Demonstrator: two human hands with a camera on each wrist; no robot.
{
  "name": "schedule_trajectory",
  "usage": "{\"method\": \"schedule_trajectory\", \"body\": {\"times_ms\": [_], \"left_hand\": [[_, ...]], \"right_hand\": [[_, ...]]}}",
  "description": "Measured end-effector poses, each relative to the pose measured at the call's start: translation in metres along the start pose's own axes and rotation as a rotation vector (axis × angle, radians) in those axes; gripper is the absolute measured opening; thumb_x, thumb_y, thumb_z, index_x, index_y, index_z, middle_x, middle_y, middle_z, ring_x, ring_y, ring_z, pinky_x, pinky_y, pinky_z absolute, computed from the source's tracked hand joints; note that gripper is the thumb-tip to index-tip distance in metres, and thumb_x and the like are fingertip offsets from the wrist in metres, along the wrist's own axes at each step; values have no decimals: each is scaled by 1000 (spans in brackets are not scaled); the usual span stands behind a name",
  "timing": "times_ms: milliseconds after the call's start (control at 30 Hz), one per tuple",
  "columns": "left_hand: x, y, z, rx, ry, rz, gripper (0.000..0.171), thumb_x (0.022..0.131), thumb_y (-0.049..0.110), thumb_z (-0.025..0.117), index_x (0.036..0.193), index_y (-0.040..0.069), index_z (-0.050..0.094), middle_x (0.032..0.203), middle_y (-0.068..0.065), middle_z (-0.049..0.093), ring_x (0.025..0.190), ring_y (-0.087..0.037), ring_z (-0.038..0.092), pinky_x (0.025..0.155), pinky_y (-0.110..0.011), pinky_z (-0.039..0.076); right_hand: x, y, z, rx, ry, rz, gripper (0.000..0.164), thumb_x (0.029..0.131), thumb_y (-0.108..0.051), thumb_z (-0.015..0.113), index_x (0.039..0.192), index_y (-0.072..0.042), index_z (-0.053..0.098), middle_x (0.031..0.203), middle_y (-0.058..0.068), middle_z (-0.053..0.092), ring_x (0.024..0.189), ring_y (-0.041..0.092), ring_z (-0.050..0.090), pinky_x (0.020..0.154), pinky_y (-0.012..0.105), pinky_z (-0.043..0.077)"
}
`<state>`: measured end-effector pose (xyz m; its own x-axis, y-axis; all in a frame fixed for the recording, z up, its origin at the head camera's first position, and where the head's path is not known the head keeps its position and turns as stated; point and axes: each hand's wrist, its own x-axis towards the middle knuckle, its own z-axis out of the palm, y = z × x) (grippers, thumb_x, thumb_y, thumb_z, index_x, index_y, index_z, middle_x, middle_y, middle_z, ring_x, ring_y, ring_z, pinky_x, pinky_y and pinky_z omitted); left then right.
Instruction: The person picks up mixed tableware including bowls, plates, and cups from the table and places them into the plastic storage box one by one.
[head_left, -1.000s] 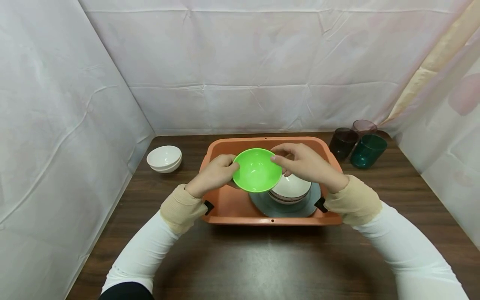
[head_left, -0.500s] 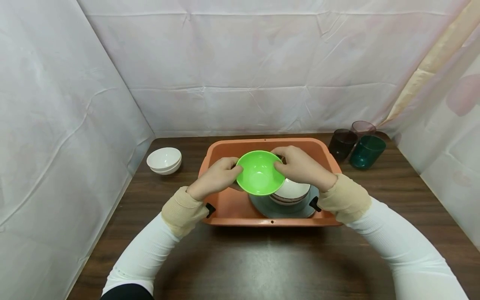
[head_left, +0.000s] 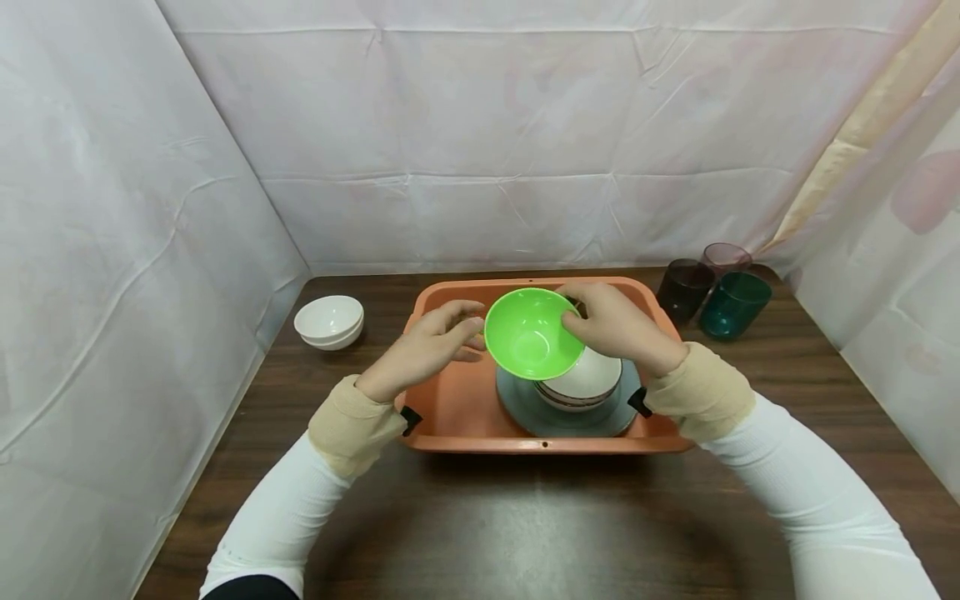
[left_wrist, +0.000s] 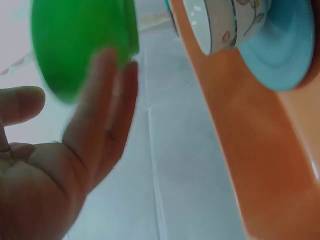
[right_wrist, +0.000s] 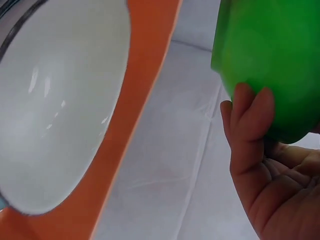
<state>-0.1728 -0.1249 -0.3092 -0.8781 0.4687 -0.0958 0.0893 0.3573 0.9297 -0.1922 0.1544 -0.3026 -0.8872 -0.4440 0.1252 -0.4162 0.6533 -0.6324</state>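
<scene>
A bright green bowl (head_left: 531,335) is held up over the orange tub (head_left: 457,417), its inside turned toward the head camera. My right hand (head_left: 615,325) grips its right rim, thumb inside and fingers curled beneath, as the right wrist view of the green bowl (right_wrist: 280,60) shows. My left hand (head_left: 431,346) is just left of the bowl with its fingers spread; in the left wrist view the fingertips overlap the bowl's outside. Below, stacked white bowls (head_left: 588,379) with a dark rim stand on a blue-grey plate (head_left: 525,408) inside the tub, partly hidden by the green bowl.
Two stacked white bowls (head_left: 328,321) stand on the dark wooden table (head_left: 525,525) at the left. To the tub's right are a dark cup (head_left: 685,292), a teal cup (head_left: 735,306) and a pinkish clear cup (head_left: 726,257). White sheeting (head_left: 480,125) encloses the back and sides.
The right hand closed on the green bowl's rim. The left hand then let go and drew back slightly left, while the bowl moved a little right and up.
</scene>
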Motion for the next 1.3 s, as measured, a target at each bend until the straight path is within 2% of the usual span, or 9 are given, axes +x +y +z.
{"method": "schedule_trajectory", "body": {"times_ms": [100, 167, 367, 567, 700, 800, 933, 1100, 1300], "left_hand": [[-6, -5, -9, 45, 72, 17, 52, 113, 27, 48, 157, 0, 41, 144, -23, 60, 127, -39, 65, 105, -43, 57], [-11, -9, -16, 79, 125, 22, 51, 113, 26, 49, 156, 1, 42, 147, -22, 58, 128, -38, 64, 107, -44, 56], [-24, -30, -34, 178, 261, 6, 54, 112, 28, 49, 158, 0, 40, 148, -24, 56, 135, -41, 57, 114, -53, 47], [-23, -59, -42, 335, 364, -62, 64, 111, 29, 51, 160, -7, 32, 153, -31, 47, 140, -46, 50, 115, -60, 44], [-20, -79, -41, 407, 366, -118, 69, 110, 30, 50, 159, -13, 29, 152, -35, 49, 137, -48, 53, 113, -60, 46], [-17, -91, -37, 398, 350, -153, 70, 108, 33, 52, 158, -12, 31, 144, -33, 58, 126, -44, 63, 108, -56, 52], [-14, -103, -27, 323, 347, -166, 62, 106, 29, 58, 152, -9, 41, 131, -30, 66, 114, -39, 69, 100, -51, 57], [-12, -108, -20, 229, 378, -183, 59, 105, 17, 59, 152, -12, 39, 136, -33, 61, 120, -42, 65, 104, -53, 55], [-12, -110, -17, 213, 401, -185, 57, 105, 14, 57, 152, -12, 39, 137, -33, 60, 122, -43, 64, 107, -55, 52]], "right_hand": [[1, 8, -4, 16, 2, 43, 33, 98, 3, 51, 126, 7, 68, 105, 19, 72, 77, 21, 60, 67, 30, 49], [0, 15, -7, -28, 13, 75, 37, 99, 1, 51, 131, 6, 66, 107, 20, 72, 77, 22, 60, 67, 31, 48], [1, 35, -14, -75, -11, 150, 39, 101, -3, 50, 137, 5, 61, 122, 24, 69, 99, 31, 65, 81, 40, 53], [5, 50, -14, -97, -43, 100, 26, 97, 3, 53, 119, 7, 67, 113, 25, 69, 95, 34, 65, 79, 46, 54], [8, 55, -11, -98, -93, 91, 24, 96, 6, 55, 115, 8, 68, 110, 24, 70, 94, 32, 66, 79, 43, 55], [8, 57, -10, -78, -143, 119, 25, 97, 6, 53, 117, 8, 67, 109, 22, 70, 90, 29, 64, 75, 38, 53], [8, 58, -10, -88, -166, 125, 24, 95, 6, 52, 113, 7, 68, 104, 19, 69, 83, 26, 59, 72, 36, 49], [9, 60, -9, -117, -185, 119, 23, 91, 8, 54, 108, 6, 69, 94, 14, 66, 80, 24, 56, 69, 34, 45], [10, 67, -6, -154, -220, 134, 26, 89, 9, 54, 109, 6, 70, 94, 13, 65, 79, 24, 55, 68, 33, 44]]}}
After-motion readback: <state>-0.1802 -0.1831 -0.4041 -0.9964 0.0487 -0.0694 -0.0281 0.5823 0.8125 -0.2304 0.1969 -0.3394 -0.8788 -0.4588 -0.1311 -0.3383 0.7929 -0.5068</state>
